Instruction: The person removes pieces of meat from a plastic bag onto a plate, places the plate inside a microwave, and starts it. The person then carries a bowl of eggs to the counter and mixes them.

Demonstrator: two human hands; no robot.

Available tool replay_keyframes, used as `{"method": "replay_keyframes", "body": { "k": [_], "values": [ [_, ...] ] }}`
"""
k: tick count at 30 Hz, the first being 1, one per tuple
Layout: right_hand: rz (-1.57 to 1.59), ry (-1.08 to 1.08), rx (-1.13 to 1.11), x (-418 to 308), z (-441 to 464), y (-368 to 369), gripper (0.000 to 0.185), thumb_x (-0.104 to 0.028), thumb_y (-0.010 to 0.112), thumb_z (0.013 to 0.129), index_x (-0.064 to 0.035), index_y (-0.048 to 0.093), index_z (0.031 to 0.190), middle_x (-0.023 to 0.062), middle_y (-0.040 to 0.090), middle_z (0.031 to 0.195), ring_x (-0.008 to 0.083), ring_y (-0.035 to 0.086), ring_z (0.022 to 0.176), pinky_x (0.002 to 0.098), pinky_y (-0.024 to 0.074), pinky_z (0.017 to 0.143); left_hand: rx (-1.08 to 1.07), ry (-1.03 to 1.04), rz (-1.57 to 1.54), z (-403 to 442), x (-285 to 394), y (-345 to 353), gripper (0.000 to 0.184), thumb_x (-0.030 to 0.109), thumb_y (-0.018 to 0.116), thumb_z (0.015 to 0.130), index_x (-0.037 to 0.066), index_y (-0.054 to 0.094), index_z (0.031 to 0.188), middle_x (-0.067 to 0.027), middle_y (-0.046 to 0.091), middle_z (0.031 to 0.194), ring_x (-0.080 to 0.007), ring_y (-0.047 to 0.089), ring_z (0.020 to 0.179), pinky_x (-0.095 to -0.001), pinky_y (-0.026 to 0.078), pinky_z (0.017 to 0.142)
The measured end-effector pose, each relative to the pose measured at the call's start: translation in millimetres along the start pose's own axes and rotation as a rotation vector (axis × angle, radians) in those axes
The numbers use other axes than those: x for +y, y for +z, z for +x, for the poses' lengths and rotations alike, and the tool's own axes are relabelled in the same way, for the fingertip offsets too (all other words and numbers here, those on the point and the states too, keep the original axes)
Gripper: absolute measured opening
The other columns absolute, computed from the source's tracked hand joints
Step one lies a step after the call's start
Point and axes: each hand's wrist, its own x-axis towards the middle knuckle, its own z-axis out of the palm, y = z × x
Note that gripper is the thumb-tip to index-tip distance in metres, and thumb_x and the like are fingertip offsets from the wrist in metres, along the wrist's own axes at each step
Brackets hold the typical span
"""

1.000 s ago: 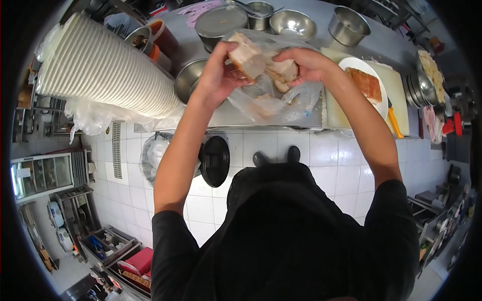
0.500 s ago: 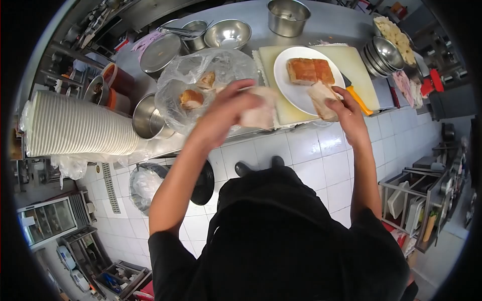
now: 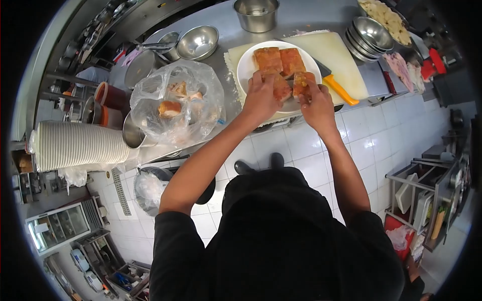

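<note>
A white plate (image 3: pixel 244 65) on the cutting board (image 3: pixel 346 62) bears several blocks of meat with orange-brown skin, which look like pork belly. Two lie side by side on its far half, among them the far left block (image 3: pixel 267 59). My left hand (image 3: pixel 263 96) has its fingers closed on a near block of pork belly (image 3: pixel 282 89). On the near right, my right hand (image 3: pixel 317 103) grips another block of pork belly (image 3: pixel 302 81) between thumb and fingers. Both held blocks are skin side up at the plate, close together. My fingers hide part of each.
Right of the plate lies a yellow-handled knife (image 3: pixel 342 91). A clear plastic bag (image 3: pixel 203 108) with meat pieces (image 3: pixel 169 109) sits to the left. Metal bowls (image 3: pixel 198 43), a metal pot (image 3: pixel 256 15), stacked bowls (image 3: pixel 372 35) and a tall stack of white containers (image 3: pixel 80 145) surround the work area.
My left hand has brought its block from beside the board onto the plate. My right hand has turned its block skin side up. In view, the counter has shifted left.
</note>
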Motion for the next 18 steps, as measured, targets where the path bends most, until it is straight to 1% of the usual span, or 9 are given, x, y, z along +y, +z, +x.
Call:
{"method": "replay_keyframes", "body": {
  "k": [1,4,5,7,9,11,12,15,18],
  "values": [
    [0.024,-0.034,0.02,1,-1,0,0.042,-0.014,0.062,0.077,-0.0055,0.051,0.117,0.0212,0.054,0.098,0.0362,0.054,0.09,0.0393,0.0443,0.08,-0.002,-0.043,-0.03,-3,-1,-2,0.065,0.007,0.073,0.059,0.003,0.048,0.119,-0.0198,0.043,0.117,-0.0367,0.04,0.114,-0.0397,0.037,0.095],
    [0.045,-0.088,0.019,7,2,-2,0.043,-0.008,0.063,0.075,-0.0004,0.051,0.115,0.0226,0.054,0.099,0.0371,0.053,0.091,0.0409,0.0438,0.08,-0.012,0.06,-0.058,-5,-12,0,0.055,0.007,0.071,0.061,0.002,0.053,0.113,-0.0187,0.045,0.117,-0.0354,0.039,0.115,-0.0386,0.038,0.095],
    [0.06,-0.12,-0.01,8,4,0,0.043,-0.007,0.063,0.074,0.0019,0.051,0.114,0.0232,0.053,0.1,0.0377,0.053,0.091,0.0417,0.0435,0.081,0.052,0.094,-0.069,-10,-11,0,0.051,0.007,0.071,0.062,0.003,0.055,0.11,-0.0172,0.046,0.116,-0.0345,0.042,0.113,-0.0381,0.039,0.094],
    [0.071,-0.141,-0.044,12,8,-2,0.043,-0.009,0.065,0.074,-0.001,0.053,0.114,0.0197,0.055,0.097,0.0352,0.055,0.09,0.0405,0.0451,0.079,0.187,0.156,-0.059,-24,-11,-2,0.044,0.009,0.071,0.064,0.004,0.058,0.106,-0.0144,0.049,0.113,-0.0327,0.047,0.109,-0.0372,0.041,0.09],
    [0.104,-0.089,-0.176,4,12,-19,0.043,-0.012,0.066,0.076,-0.0046,0.054,0.116,0.0189,0.055,0.103,0.0316,0.058,0.089,0.038,0.0471,0.076,0.314,0.098,-0.064,-51,-8,-27,0.041,0.007,0.07,0.065,0.004,0.058,0.104,-0.0142,0.052,0.11,-0.033,0.049,0.105,-0.0372,0.042,0.089],
    [-0.054,-0.294,0.102,-19,12,-31,0.039,-0.011,0.065,0.077,-0.0035,0.056,0.114,0.0183,0.057,0.102,0.0288,0.06,0.085,0.0353,0.0485,0.074,0.485,0.084,-0.071,-67,-22,-53,0.033,0.006,0.066,0.068,0.002,0.059,0.1,-0.0154,0.057,0.102,-0.0339,0.053,0.098,-0.0382,0.044,0.085],
    [-0.13,-0.378,0.247,-32,11,-34,0.036,-0.01,0.064,0.077,-0.0029,0.057,0.112,0.018,0.058,0.101,0.0274,0.061,0.084,0.0339,0.0493,0.073,0.568,0.006,0.006,-77,-37,-71,0.03,0.007,0.065,0.07,0.001,0.059,0.099,-0.0163,0.056,0.102,-0.0338,0.054,0.096,-0.0387,0.044,0.084],
    [0.496,-0.37,-0.122,-98,14,-27,0.029,-0.008,0.061,0.079,-0.0019,0.06,0.107,0.0157,0.061,0.095,0.0242,0.062,0.08,0.0303,0.0502,0.071,0.756,-0.215,0.354,-106,-84,-111,0.02,0.009,0.062,0.073,0.001,0.061,0.09,-0.018,0.059,0.095,-0.0345,0.057,0.087,-0.0407,0.044,0.078],
    [0.587,-0.458,-0.354,-155,20,25,0.023,-0.01,0.057,0.081,-0.0009,0.061,0.101,0.013,0.063,0.087,0.0238,0.062,0.073,0.0291,0.0494,0.068,0.543,-0.323,0.428,-136,-118,-117,0.016,0.011,0.06,0.073,0.002,0.062,0.086,-0.0164,0.062,0.081,-0.0339,0.059,0.077,-0.0412,0.044,0.074]
  ]
}}
